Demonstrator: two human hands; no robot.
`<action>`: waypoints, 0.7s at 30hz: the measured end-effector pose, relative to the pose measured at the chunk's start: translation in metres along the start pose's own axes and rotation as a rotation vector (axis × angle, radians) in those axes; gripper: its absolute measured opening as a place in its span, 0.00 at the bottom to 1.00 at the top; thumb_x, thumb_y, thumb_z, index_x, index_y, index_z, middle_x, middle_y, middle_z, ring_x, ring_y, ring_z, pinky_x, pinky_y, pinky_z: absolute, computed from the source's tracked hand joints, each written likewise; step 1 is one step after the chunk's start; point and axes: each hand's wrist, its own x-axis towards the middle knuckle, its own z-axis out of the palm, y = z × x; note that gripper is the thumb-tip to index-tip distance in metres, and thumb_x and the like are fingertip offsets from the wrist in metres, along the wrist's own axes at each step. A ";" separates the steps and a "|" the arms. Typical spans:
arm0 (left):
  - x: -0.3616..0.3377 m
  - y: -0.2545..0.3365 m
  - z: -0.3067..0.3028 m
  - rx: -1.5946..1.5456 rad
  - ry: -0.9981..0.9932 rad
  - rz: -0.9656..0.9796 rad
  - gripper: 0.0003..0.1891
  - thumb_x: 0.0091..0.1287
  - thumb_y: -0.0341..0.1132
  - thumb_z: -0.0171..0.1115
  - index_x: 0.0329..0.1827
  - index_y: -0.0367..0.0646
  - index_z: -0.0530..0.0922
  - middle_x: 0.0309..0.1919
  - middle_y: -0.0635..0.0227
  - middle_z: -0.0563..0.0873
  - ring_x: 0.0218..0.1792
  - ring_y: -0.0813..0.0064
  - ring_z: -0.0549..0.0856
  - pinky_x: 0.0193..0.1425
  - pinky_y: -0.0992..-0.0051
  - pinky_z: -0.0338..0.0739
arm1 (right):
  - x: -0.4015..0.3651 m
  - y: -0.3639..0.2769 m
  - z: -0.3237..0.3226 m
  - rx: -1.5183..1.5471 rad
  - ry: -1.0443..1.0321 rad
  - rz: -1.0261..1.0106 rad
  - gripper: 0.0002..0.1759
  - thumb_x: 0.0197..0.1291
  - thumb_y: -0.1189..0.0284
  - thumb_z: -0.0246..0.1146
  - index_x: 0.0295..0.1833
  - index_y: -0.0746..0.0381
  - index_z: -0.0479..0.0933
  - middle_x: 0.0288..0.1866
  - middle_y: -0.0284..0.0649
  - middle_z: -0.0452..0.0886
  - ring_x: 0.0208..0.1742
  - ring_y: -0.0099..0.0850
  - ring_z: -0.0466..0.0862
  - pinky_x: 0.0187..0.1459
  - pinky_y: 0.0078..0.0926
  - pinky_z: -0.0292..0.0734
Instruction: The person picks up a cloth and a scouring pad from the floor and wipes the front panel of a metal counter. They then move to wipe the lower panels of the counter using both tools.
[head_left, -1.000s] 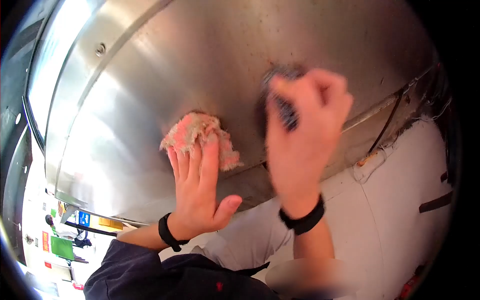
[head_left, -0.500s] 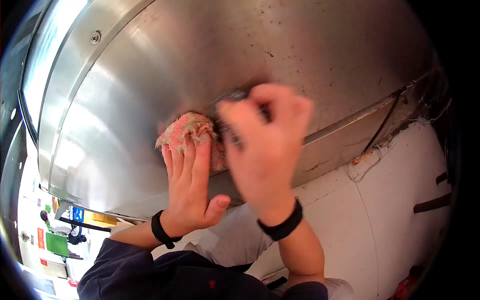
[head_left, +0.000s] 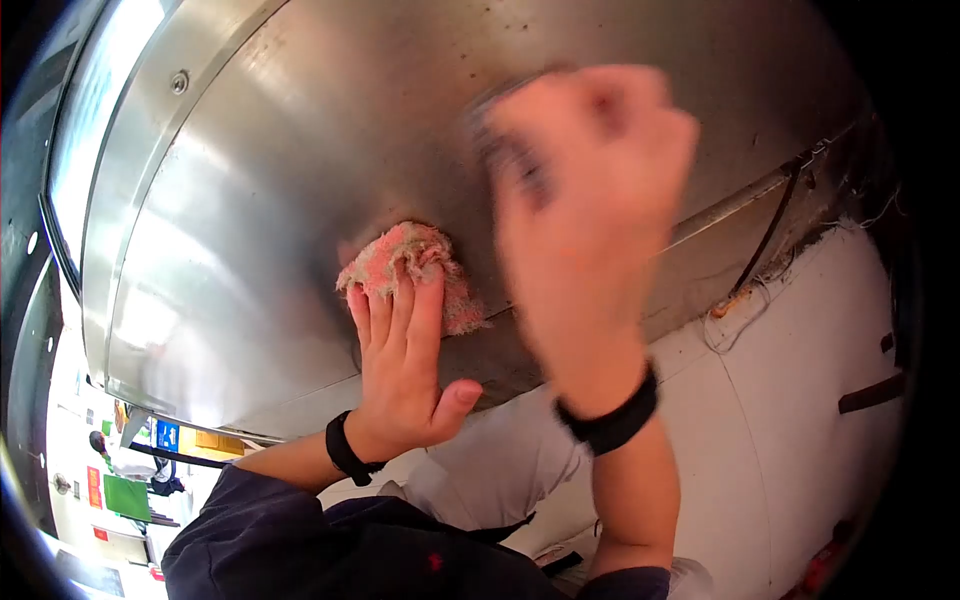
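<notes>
A worn pink and tan cloth point(head_left: 455, 290) lies against a large stainless steel panel point(head_left: 330, 130). My left hand point(head_left: 400, 350) presses the cloth flat with its fingertips, fingers stretched and thumb out to the side. Up and to the right, my right hand point(head_left: 590, 200) is closed round a dark scrubbing pad point(head_left: 515, 160), which touches or nearly touches the panel; both are smeared by motion. Small dark specks mark the steel near the right hand.
A metal ledge point(head_left: 735, 205) runs along the panel's lower edge, with a dark cable point(head_left: 775, 235) beside it. White tiled floor point(head_left: 790, 370) lies at the right. A person point(head_left: 125, 458) and a green object point(head_left: 126, 496) show far off at lower left.
My right hand has moved up and to the right with the dark pad, away from the cloth. In the view, my left hand and the cloth sit slightly further right.
</notes>
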 end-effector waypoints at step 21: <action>0.012 -0.006 -0.034 0.135 0.040 0.025 0.51 0.71 0.62 0.59 0.80 0.23 0.56 0.73 0.23 0.65 0.72 0.23 0.64 0.79 0.30 0.40 | 0.000 -0.026 0.010 0.056 -0.025 -0.014 0.13 0.53 0.81 0.72 0.43 0.55 0.84 0.46 0.39 0.81 0.49 0.45 0.78 0.51 0.40 0.75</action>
